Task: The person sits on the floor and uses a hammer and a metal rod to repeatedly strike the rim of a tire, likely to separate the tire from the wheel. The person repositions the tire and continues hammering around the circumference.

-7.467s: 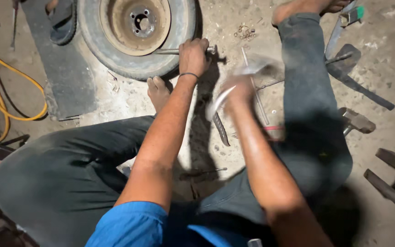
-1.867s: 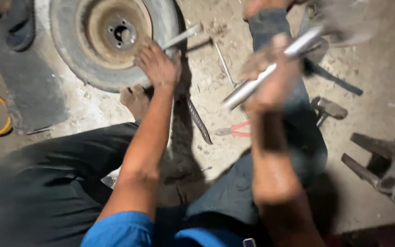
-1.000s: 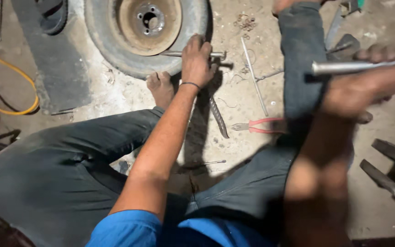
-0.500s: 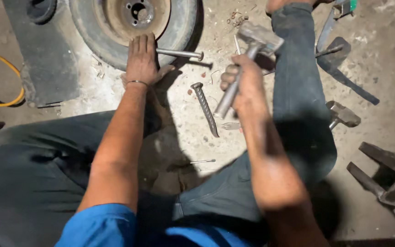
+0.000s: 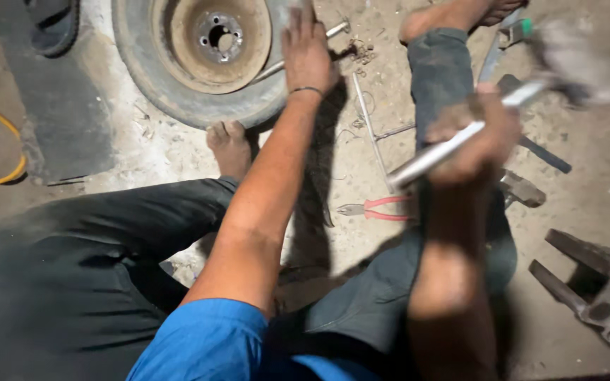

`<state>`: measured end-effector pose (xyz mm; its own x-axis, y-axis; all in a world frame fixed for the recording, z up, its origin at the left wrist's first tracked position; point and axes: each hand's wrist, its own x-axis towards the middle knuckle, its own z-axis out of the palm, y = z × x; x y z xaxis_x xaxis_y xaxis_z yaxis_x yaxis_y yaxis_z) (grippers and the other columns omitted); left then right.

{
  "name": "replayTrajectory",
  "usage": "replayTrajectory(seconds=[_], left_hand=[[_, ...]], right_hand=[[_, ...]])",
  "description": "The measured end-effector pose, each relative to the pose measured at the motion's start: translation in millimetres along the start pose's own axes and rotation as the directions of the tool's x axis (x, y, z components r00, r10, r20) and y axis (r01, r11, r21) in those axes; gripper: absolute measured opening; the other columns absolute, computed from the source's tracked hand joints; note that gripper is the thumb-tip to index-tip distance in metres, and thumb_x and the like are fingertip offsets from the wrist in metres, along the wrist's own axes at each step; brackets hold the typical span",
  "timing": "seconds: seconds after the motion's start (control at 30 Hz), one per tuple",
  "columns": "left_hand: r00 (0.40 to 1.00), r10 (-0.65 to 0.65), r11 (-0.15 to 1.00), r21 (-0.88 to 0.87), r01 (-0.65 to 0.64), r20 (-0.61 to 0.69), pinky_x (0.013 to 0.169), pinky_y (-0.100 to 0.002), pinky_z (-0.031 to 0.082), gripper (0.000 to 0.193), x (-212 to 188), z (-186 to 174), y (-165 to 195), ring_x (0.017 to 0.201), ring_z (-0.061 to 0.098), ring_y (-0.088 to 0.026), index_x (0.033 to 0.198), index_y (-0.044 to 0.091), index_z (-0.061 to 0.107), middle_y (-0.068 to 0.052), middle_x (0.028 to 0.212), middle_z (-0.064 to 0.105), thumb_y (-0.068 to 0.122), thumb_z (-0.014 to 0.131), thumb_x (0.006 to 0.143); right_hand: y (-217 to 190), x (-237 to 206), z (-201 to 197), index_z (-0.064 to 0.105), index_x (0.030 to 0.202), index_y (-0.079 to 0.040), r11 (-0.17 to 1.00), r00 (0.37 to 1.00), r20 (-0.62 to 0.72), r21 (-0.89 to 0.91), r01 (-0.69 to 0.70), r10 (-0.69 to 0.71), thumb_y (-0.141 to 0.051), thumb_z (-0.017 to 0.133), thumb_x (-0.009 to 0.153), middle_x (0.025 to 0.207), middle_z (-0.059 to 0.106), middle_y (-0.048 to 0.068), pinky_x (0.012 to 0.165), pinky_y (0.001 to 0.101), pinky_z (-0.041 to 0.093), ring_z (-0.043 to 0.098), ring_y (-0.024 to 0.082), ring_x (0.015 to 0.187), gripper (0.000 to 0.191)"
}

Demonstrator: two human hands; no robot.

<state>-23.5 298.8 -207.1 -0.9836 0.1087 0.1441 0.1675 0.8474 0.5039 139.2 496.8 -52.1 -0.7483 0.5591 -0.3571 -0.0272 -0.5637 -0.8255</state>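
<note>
From the head view, the right hand [image 5: 476,137] is swinging the hammer [image 5: 492,116] back up, fist closed on its handle, off the steel rod [image 5: 305,51] that the left hand [image 5: 308,53] is pinning, fingers spread, against the tyre [image 5: 199,63], readying another blow.

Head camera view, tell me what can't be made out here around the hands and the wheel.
- Hammer head: motion blur, head view.
- Metal rod tip at the tyre: hidden under the left hand.
- Right hand fingers: blurred.
- Tyre top: cut off by the frame's upper edge.
</note>
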Motion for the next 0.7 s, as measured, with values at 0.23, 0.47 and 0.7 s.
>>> replayTrajectory(seconds=[0.23, 0.47, 0.7], left_hand=[[0.945, 0.298, 0.937, -0.232, -0.262, 0.136, 0.107, -0.048, 0.046, 0.023, -62, -7, -31, 0.129, 0.056, -0.041, 0.100, 0.005, 0.073, -0.019, 0.134, 0.064, 0.013, 0.076, 0.079], [0.949, 0.311, 0.943, -0.141, -0.301, 0.053, 0.118, -0.047, 0.042, 0.040, -70, -2, -58, 0.144, 0.052, -0.035, 0.118, 0.001, 0.072, -0.015, 0.144, 0.062, 0.002, 0.067, 0.079], [0.931, 0.328, 0.937, -0.183, -0.299, 0.159, 0.113, -0.051, 0.041, 0.025, -74, -13, -63, 0.140, 0.050, -0.037, 0.097, 0.003, 0.073, -0.016, 0.135, 0.065, 0.006, 0.071, 0.073]], right_hand=[[35, 23, 3, 0.051, 0.089, -0.009, 0.943, 0.903, -0.283, -0.010, 0.334, -0.323, -0.024, 0.065, 0.101, 0.066, 0.045, 0.001, 0.044, 0.0319, 0.041, 0.046, 0.014, 0.048, 0.023], [164, -30, 40, 0.052, 0.088, -0.009, 0.751, 0.820, -0.055, -0.370, -0.547, 0.570, -0.016, 0.073, 0.089, 0.059, 0.049, 0.000, 0.033, 0.0275, 0.038, 0.046, 0.011, 0.040, 0.022], [30, 17, -1, 0.054, 0.101, -0.007, 0.997, 0.994, -0.091, 0.040, 0.070, -0.066, -0.023, 0.069, 0.105, 0.070, 0.048, 0.003, 0.047, 0.0323, 0.046, 0.047, 0.015, 0.054, 0.022]])
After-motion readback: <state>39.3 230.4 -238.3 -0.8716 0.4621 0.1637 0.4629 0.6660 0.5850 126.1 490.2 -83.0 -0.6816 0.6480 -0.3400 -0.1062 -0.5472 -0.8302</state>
